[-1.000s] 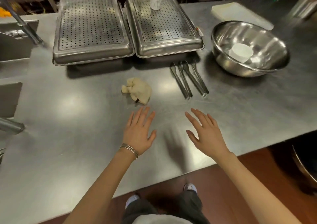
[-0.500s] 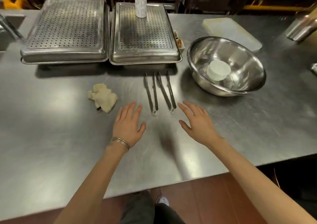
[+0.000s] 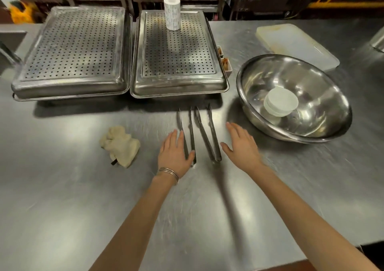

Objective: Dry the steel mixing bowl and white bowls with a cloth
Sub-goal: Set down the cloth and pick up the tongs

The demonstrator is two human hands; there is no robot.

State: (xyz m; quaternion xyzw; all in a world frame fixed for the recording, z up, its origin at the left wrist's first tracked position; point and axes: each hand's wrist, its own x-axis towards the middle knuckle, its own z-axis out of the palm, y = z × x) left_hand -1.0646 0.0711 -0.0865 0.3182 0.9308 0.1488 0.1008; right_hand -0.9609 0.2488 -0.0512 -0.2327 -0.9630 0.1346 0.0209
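Note:
A large steel mixing bowl stands on the steel counter at the right. Inside it lie stacked white bowls, upside down. A crumpled beige cloth lies on the counter to the left of my hands. My left hand is flat with straight fingers, over the near end of one pair of tongs, to the right of the cloth. My right hand is flat and open too, just right of the tongs and short of the mixing bowl's near rim. Neither hand holds anything.
Two pairs of steel tongs lie between my hands. Two perforated steel trays stand at the back, a white paper roll upright on the right one. A white cutting board lies behind the bowl.
Both hands have moved forward and to the right across the counter, away from the cloth and up to the tongs. The camera view has shifted right, bringing the mixing bowl closer.

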